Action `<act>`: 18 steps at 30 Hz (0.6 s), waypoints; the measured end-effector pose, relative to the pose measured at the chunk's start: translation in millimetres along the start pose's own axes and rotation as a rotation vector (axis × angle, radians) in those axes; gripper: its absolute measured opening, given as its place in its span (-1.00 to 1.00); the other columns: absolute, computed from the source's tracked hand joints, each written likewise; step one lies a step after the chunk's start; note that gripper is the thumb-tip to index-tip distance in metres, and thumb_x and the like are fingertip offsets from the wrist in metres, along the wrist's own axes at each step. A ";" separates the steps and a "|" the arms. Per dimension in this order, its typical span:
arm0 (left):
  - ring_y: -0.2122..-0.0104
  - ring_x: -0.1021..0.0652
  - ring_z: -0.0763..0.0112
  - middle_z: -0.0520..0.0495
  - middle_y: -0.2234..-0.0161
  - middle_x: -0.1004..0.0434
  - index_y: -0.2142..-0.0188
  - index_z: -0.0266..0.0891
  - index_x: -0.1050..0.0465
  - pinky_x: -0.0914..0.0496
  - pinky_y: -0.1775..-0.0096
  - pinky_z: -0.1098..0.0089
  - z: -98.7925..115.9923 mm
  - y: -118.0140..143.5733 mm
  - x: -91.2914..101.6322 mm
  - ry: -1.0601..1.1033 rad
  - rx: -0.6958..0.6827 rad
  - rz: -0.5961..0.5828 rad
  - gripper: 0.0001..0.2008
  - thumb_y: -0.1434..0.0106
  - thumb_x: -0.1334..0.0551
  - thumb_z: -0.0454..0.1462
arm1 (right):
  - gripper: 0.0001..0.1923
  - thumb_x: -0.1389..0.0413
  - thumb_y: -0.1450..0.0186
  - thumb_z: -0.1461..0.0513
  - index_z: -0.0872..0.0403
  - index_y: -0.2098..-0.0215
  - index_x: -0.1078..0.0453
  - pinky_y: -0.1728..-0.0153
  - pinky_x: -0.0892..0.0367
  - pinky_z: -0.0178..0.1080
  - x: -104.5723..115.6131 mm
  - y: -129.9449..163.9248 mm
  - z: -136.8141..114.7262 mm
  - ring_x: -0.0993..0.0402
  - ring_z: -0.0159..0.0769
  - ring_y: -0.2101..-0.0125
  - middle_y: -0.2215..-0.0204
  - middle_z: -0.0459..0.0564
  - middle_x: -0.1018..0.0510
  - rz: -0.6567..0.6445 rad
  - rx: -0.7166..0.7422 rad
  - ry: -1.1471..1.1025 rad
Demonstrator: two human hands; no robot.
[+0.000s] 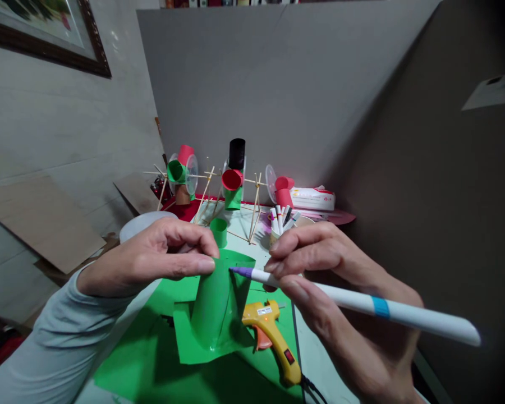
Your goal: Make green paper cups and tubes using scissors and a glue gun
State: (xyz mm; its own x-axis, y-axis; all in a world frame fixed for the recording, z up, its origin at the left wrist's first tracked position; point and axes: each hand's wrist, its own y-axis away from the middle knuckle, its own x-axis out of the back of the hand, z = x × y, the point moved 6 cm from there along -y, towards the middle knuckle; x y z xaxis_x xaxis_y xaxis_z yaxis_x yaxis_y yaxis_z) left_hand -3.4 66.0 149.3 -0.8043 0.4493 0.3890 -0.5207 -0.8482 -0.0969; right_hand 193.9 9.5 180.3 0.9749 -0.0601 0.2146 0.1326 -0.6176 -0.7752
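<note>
A green paper tube (212, 303) stands upright on a square green base, with a glossy spot at its foot. My left hand (168, 252) pinches the tube's top rim between thumb and fingers. In my right hand (336, 292) is a white marker (345, 296) with a purple tip and a blue band. Its tip points left and meets, or nearly meets, the tube's side just below the rim. Just right of the tube lies a yellow glue gun (273, 336) with an orange trigger and a black cord.
Green sheets (143, 359) cover the near table. Behind stands a stick frame (256, 207) carrying coloured paper tubes (232, 179) and clear discs. A cup of markers (280, 221) and a tissue pack (313, 198) are at back right. A grey panel (278, 84) rises behind the table.
</note>
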 end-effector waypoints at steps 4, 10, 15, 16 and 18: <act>0.56 -0.21 0.51 0.10 0.58 -0.26 0.43 -0.21 -0.51 -0.06 0.53 0.44 -2.9 0.4 0.2 -0.009 -0.023 -0.067 -0.77 -0.24 -0.33 -0.12 | -0.91 -0.25 -0.26 0.34 0.04 0.38 -0.54 0.22 -0.40 -0.19 1.8 -0.1 1.0 -0.50 -0.26 0.25 0.37 -0.08 -0.59 0.019 0.014 0.000; 0.54 -0.20 0.50 0.10 0.58 -0.23 0.42 -0.19 -0.51 -0.04 0.51 0.41 -7.8 0.5 1.9 0.006 -0.011 -0.078 -0.74 -0.25 -0.32 -0.07 | -0.93 -0.26 -0.26 0.33 0.06 0.38 -0.53 0.22 -0.40 -0.23 2.2 3.3 2.4 -0.50 -0.30 0.24 0.34 -0.08 -0.58 0.013 0.011 -0.011; 0.54 -0.19 0.49 0.09 0.57 -0.23 0.44 -0.19 -0.52 -0.02 0.51 0.39 -7.0 0.3 0.3 0.036 -0.014 -0.082 -0.76 -0.25 -0.33 -0.08 | -0.93 -0.26 -0.26 0.33 0.06 0.38 -0.51 0.23 -0.40 -0.26 2.1 3.6 0.7 -0.50 -0.32 0.26 0.36 -0.09 -0.58 -0.001 0.012 -0.003; 0.54 -0.19 0.49 0.09 0.58 -0.23 0.45 -0.19 -0.52 -0.02 0.50 0.39 -7.0 0.5 0.4 0.045 -0.011 -0.068 -0.76 -0.24 -0.33 -0.09 | -0.93 -0.26 -0.26 0.33 0.06 0.38 -0.51 0.22 -0.40 -0.27 2.5 3.3 0.2 -0.50 -0.32 0.25 0.36 -0.09 -0.58 0.002 0.018 0.004; 0.54 -0.20 0.49 0.09 0.59 -0.22 0.48 -0.20 -0.52 0.00 0.50 0.38 -7.5 1.5 1.4 0.072 0.003 -0.021 -0.76 -0.22 -0.35 -0.11 | -0.93 -0.26 -0.26 0.33 0.07 0.38 -0.51 0.21 -0.40 -0.27 3.3 2.6 0.1 -0.49 -0.32 0.24 0.35 -0.09 -0.58 0.011 0.022 0.011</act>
State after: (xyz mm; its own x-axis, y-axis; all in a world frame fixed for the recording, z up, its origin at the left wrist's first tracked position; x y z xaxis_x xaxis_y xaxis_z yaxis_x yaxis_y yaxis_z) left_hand -7.5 67.4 142.8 -0.8118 0.4859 0.3238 -0.5369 -0.8392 -0.0867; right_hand 197.5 7.8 178.9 0.9742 -0.0757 0.2127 0.1260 -0.5993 -0.7906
